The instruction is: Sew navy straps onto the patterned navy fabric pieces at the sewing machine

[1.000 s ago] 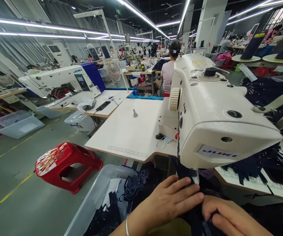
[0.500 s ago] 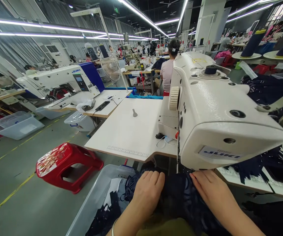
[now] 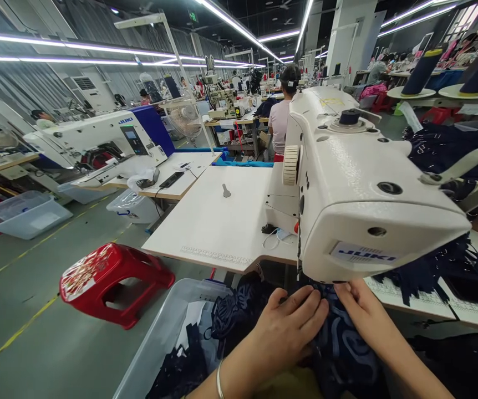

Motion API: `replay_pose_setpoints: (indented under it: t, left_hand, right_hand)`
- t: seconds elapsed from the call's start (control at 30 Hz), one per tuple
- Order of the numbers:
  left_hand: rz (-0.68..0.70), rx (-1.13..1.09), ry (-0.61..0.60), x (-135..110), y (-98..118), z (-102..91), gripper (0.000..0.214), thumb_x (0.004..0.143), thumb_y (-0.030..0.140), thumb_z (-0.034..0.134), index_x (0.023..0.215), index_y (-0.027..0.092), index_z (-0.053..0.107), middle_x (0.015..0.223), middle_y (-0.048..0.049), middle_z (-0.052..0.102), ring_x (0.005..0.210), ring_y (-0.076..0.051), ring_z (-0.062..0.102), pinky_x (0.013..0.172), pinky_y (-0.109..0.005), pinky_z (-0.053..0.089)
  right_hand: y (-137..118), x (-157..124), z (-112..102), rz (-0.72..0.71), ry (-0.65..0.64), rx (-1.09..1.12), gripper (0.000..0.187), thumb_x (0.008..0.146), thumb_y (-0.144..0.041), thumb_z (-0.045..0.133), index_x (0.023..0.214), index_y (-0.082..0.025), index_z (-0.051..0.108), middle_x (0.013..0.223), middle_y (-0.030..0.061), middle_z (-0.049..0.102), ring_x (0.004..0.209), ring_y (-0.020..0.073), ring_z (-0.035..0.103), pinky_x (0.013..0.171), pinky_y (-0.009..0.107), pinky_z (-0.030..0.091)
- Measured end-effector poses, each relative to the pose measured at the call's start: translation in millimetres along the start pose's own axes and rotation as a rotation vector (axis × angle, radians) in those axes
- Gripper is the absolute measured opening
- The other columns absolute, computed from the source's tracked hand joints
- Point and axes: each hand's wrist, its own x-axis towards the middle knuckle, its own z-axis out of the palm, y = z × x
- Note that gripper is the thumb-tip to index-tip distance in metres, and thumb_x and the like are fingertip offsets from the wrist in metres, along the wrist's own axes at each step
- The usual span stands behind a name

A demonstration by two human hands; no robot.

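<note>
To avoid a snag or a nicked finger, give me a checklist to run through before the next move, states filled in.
1. Left hand on the dark fabric: ok.
2. Right hand at the fabric, below the sewing machine head: ok.
3. Needle away from fingers: cannot tell, needle hidden.
4. Left wrist bare: not ok, a bangle is on it.
5. Small grey tool away from both hands: ok, it lies on the white tabletop.
</note>
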Motion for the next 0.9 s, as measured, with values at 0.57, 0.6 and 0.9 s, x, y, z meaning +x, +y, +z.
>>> replay_pose_setpoints:
  t: [0.57,0.6,0.9]
  left_hand:
    - [-0.115,-0.123,0.019,-1,-3,-1.5,0.049,0.095,0.028,0.044,0.142,0.012,0.041,0.146,-0.0055,0.047,0.138,-0.021,0.031,0.101,-0.039,0.021]
    - [-0.114,-0.116,0.019,-1,-3,-2.0,0.049,0.095,0.028,0.044,0.142,0.012,0.042,0.146,-0.0055,0.047,0.138,-0.021,0.031,0.100,-0.039,0.022]
    - [-0.131,-0.062,0.148,-1,-2,9.2,0.040,0.098,0.029,0.042,0.135,0.015,0.052,0.139,-0.0045,0.055,0.131,-0.021,0.039,0.097,-0.036,0.026]
  right_hand:
    - [-1,9,-1,0.122,-0.020,-0.219,0.026,0.090,-0.049,0.040,0.088,-0.025,0.050,0.059,-0.0008,0.055,0.047,0.0194,0.049,0.046,0.029,0.033]
    - [-2,9,-1,0.122,-0.020,-0.222,0.026,0.090,-0.048,0.040,0.088,-0.024,0.050,0.059,-0.0002,0.056,0.048,0.0200,0.051,0.047,0.029,0.034]
    - [-4,12,1,0.018,0.066,-0.125,0.022,0.089,-0.040,0.043,0.090,-0.022,0.055,0.081,0.0074,0.067,0.078,0.0257,0.064,0.066,0.033,0.047]
